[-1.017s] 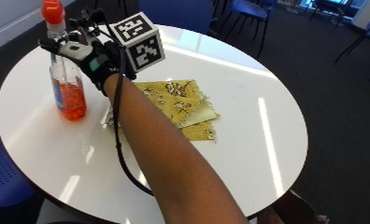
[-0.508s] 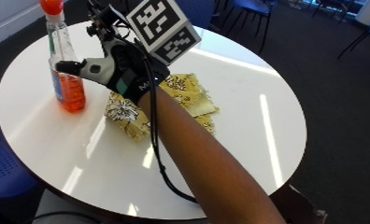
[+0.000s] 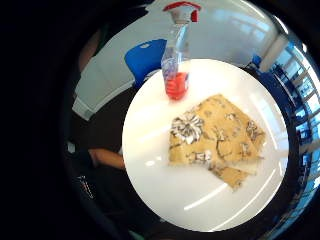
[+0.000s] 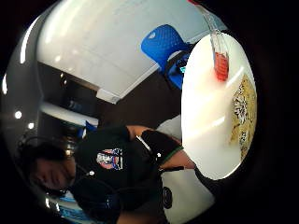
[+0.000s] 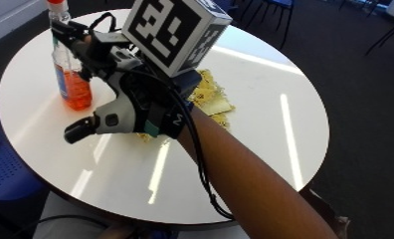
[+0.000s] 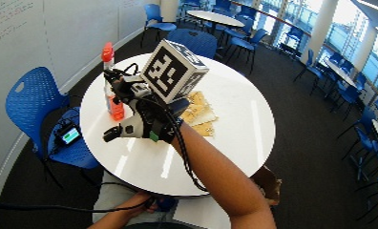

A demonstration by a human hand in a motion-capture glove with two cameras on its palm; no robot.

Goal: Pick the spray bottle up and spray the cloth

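The spray bottle (image 5: 69, 64) stands upright near the rim of the round white tabletop (image 5: 250, 129), clear plastic with orange liquid low down and a red-orange cap; 1 bottle, no more. The gloved right hand, the grip (image 5: 127, 102), hovers above the tabletop just beside the bottle, between it and the cloth, and nothing is in it. The thumb sticks out straight and the fingers reach up towards the bottle's neck, spread apart; whether they touch the bottle I cannot tell. From the little finger side palm view the bottle (image 3: 176, 60) stands apart from the palm, at the tabletop's edge, with the cloth (image 3: 215, 137) lying flat right next to it. 1 cloth, yellow with a dark floral print, folded in layers near the middle of the tabletop, partly hidden under the hand in the outside view (image 5: 210, 94). Bare white surface runs wide on the far side of the cloth. Beyond the rim by the bottle sits 1 blue chair (image 6: 33, 102).
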